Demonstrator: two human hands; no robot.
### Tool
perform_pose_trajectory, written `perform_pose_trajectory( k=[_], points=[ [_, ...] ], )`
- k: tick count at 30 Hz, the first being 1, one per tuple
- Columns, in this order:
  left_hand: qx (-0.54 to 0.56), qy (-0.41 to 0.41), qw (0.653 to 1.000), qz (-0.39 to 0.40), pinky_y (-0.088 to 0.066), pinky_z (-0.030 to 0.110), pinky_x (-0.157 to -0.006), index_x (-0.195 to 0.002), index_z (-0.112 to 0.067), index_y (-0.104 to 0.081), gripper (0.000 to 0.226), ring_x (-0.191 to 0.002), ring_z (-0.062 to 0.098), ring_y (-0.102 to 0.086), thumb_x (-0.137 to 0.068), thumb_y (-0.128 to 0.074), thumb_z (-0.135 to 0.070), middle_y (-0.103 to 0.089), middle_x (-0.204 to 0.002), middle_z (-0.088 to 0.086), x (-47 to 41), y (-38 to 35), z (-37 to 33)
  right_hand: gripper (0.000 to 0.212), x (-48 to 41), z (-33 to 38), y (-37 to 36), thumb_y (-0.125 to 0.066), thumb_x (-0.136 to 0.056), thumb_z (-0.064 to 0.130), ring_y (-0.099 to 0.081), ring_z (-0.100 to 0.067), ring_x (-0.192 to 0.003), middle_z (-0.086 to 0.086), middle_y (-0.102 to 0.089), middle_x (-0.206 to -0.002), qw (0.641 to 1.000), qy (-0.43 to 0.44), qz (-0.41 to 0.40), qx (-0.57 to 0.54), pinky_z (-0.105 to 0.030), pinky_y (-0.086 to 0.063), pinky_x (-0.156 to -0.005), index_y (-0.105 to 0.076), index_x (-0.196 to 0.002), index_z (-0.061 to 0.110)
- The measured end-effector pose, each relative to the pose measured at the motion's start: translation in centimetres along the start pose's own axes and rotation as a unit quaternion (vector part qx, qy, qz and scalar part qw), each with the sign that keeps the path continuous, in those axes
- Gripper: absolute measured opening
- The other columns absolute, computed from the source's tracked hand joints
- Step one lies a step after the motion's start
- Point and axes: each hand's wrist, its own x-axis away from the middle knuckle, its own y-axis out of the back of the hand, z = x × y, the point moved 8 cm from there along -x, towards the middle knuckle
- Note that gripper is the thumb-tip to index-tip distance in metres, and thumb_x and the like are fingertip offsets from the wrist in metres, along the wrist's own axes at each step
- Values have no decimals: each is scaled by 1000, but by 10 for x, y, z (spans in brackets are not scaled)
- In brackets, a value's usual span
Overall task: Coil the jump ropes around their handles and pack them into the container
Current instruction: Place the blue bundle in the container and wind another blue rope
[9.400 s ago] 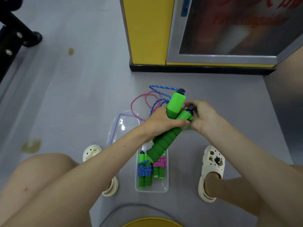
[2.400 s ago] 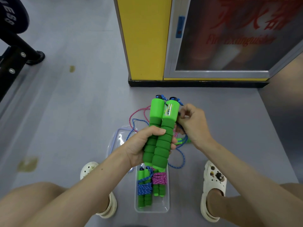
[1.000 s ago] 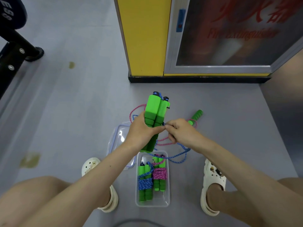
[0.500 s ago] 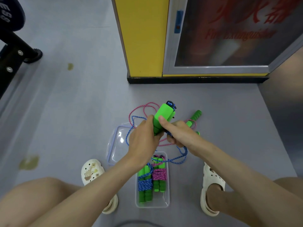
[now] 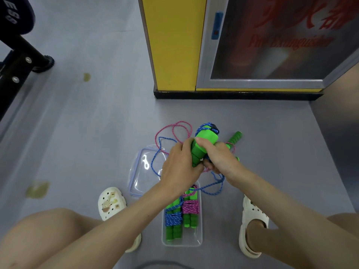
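Observation:
My left hand (image 5: pixel 179 167) grips a pair of green foam handles (image 5: pixel 203 146) held together above the floor. My right hand (image 5: pixel 219 158) lies against their right side, fingers curled over the blue rope (image 5: pixel 211 188) that trails from them in loops. Beneath my arms stands a clear plastic container (image 5: pixel 200 240) holding two coiled ropes, one wound in blue (image 5: pixel 173 220) and one in pink (image 5: pixel 191 207). A loose pink rope (image 5: pixel 175 131) lies on the floor behind my hands, and one of its green handles (image 5: pixel 235 138) shows to the right.
The container's clear lid (image 5: pixel 144 171) lies flat to its left. My two white clogs (image 5: pixel 110 202) flank the container. A yellow cabinet with a glass door (image 5: pixel 174 45) stands straight ahead, and black gym equipment (image 5: pixel 19 61) is at the far left.
The handles have tilted and dropped slightly lower. My right hand has moved in from the rope beside the handles until it lies against them.

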Motion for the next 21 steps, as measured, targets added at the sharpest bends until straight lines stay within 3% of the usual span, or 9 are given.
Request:
perform_pose_trajectory(
  k=[4,7,9,12,15,21],
  points=[
    [233,99,962,104,-50,32,-87,-126,-30,-41,67,-106,18,-52,-65,-69,-35,-43,-108,-4,-1,-13,5,35,-2,5,5,-55,-92,31,-38,-3,-31,7,-42,-38,1000,21,-20,-12,-14,-30,-34,-52,-62,13],
    [344,137,916,156,-51,17,-68,-125,-28,-46,52,-95,6,-63,-80,-71,-33,-55,-115,2,-1,-13,2,34,-6,1,12,-55,-89,36,-30,-8,-35,4,-35,-42,1000,10,-18,-13,-18,-25,-37,-52,-64,14],
    [373,138,903,162,-49,13,-61,-122,-26,-50,38,-81,-1,-65,-89,-65,-31,-63,-104,-4,-2,-8,0,39,-8,-2,18,-54,-87,44,-26,-11,-38,3,-32,-41,1000,-6,-19,-18,-22,-22,-43,-49,-61,15],
    [403,163,890,141,-48,22,-60,-115,-16,-58,32,-75,14,-61,-91,-58,-38,-64,-92,3,-1,-9,3,45,-9,-3,21,-51,-87,47,-25,-13,-37,1,-33,-38,999,-9,-7,-34,-24,-21,-44,-47,-57,14],
    [407,159,892,118,-46,28,-61,-104,-11,-62,27,-72,19,-58,-94,-55,-36,-64,-84,9,2,-12,4,47,-7,-5,21,-50,-89,46,-25,-10,-34,2,-34,-38,999,-13,-9,-36,-21,-21,-41,-45,-54,15],
    [404,138,898,108,-48,18,-52,-98,-18,-63,21,-61,3,-63,-99,-47,-31,-66,-76,-3,2,-10,-2,45,-6,-6,27,-50,-89,44,-28,-8,-34,7,-34,-37,996,-20,-46,-74,-23,-23,-42,-43,-53,19]
  ],
)
